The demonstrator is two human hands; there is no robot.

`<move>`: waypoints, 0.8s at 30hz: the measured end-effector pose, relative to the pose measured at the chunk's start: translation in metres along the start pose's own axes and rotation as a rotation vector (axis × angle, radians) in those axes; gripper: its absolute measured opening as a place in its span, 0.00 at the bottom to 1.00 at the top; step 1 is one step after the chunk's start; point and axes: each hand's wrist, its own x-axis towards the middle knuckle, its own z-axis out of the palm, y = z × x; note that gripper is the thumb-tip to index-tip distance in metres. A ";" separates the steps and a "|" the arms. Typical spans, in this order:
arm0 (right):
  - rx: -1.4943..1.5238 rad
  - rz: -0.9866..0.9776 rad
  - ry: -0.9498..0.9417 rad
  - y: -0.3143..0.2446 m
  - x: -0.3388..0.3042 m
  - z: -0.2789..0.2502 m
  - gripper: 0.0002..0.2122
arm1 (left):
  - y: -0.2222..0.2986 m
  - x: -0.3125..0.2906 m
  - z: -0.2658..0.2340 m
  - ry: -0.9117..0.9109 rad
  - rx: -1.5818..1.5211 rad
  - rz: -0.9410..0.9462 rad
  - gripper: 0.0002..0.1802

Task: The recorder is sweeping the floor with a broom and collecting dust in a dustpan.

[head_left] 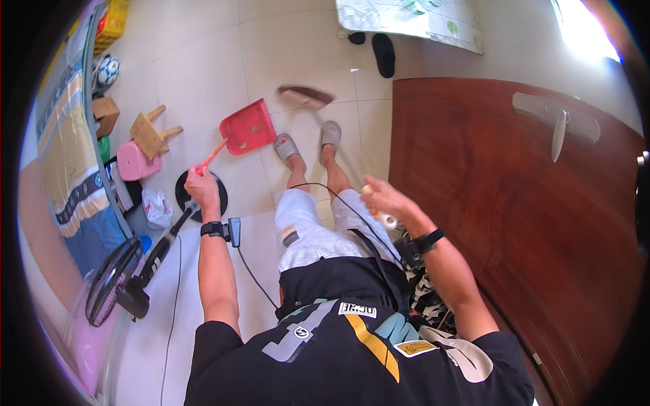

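Observation:
My left hand (204,188) is closed round the handle of a red dustpan (252,119). The pan lies on the tiles ahead of my left foot, its open edge facing right, with a few brownish patches inside. My right hand (386,200) grips the pale handle of a broom (388,221), whose end sticks out below my fist. A brown, motion-blurred broom head (306,97) is just above the floor or touching it, to the right of the dustpan and beyond my feet. Most of the broom's stick is too faint to follow.
A standing fan (118,284) is close on my left. Behind it are a wooden stool (150,133), a pink stool (137,161), a plastic bag (157,208) and a ball (107,70). A red-brown door (474,176) fills the right; a dark slipper (384,55) lies by a marble-patterned table (413,27).

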 end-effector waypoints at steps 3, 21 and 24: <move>0.345 0.054 -0.248 -0.008 -0.009 0.013 0.35 | -0.010 0.020 0.018 0.007 -0.030 0.035 0.13; 0.413 0.128 0.175 0.005 -0.025 -0.072 0.29 | -0.075 0.044 0.016 -0.101 0.149 -0.095 0.12; 0.364 0.087 0.014 0.010 0.007 -0.018 0.36 | -0.088 0.047 0.015 -0.056 0.116 -0.165 0.12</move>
